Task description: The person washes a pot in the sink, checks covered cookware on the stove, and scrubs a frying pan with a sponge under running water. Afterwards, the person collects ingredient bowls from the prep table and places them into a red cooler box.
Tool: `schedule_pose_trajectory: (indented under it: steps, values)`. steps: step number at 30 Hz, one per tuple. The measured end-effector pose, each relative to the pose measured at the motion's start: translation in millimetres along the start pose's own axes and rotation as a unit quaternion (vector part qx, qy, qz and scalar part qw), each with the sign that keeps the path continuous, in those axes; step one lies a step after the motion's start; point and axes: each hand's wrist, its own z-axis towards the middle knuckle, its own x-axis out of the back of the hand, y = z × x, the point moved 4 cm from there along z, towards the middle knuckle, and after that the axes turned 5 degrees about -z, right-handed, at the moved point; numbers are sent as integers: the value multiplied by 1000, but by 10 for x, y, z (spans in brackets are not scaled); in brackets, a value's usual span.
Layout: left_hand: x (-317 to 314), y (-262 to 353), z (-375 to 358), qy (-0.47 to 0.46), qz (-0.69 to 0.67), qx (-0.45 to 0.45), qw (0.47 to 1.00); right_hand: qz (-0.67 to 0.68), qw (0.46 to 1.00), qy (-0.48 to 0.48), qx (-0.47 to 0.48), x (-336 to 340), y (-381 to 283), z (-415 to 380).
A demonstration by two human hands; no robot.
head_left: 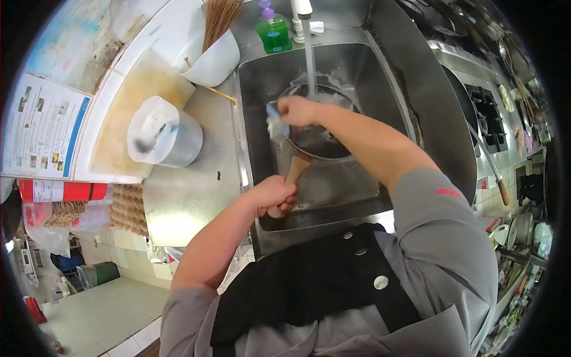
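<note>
My left hand [277, 195] is wrapped round the wooden handle [299, 167] of a dark round pan [324, 143] held in the metal sink. Water from the white tap [303, 8] runs down into the pan. At the pan's left rim, my right hand [297, 111] has its fingers closed on a blurred blue-and-white scrubbing cloth or sponge [277, 125]; its exact kind cannot be made out. Some suds and water show round the pan's far side. My right forearm hides part of the pan.
Left of the sink [380, 178], a translucent plastic tub [184, 143] stands on the steel counter [178, 208]. Behind it are a white bowl [220, 62] with a bundle of thin sticks [220, 21] and a green soap bottle [274, 35]. A gas stove [491, 116] stands to the right.
</note>
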Motion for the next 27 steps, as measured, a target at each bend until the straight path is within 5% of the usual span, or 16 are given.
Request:
schedule_pose_trajectory:
  steps: [2,5,8,11,13,14,15,21,25,27]
  values:
    - [118,23,16,32,-1,3,999,-44,992,-98,65,-43,-185,-148]
    - [104,-34,6,58,69,-24,996,146,985,-28,-88,105,-73,-18]
    - [19,16,-91,53,80,-44,994,276,945,120,-131,193,61,110]
    - [44,-10,-208,62,57,-44,995,6,986,-168,-10,-71,-107,-207]
    - [90,-16,-214,72,68,-50,994,-106,959,-262,-8,-117,-85,-562]
    - [109,-55,-220,78,84,-51,992,-237,935,-254,66,-217,95,-591]
    - [122,-83,-229,83,101,-52,990,-309,913,-265,7,-268,369,-606]
    - [47,-35,-365,109,208,-53,971,-242,947,161,-138,218,1180,-313]
    - [89,57,-248,141,246,-44,958,-49,987,141,-58,186,376,-211]
    - [176,33,-157,140,226,-43,963,-49,996,26,67,-105,140,-237]
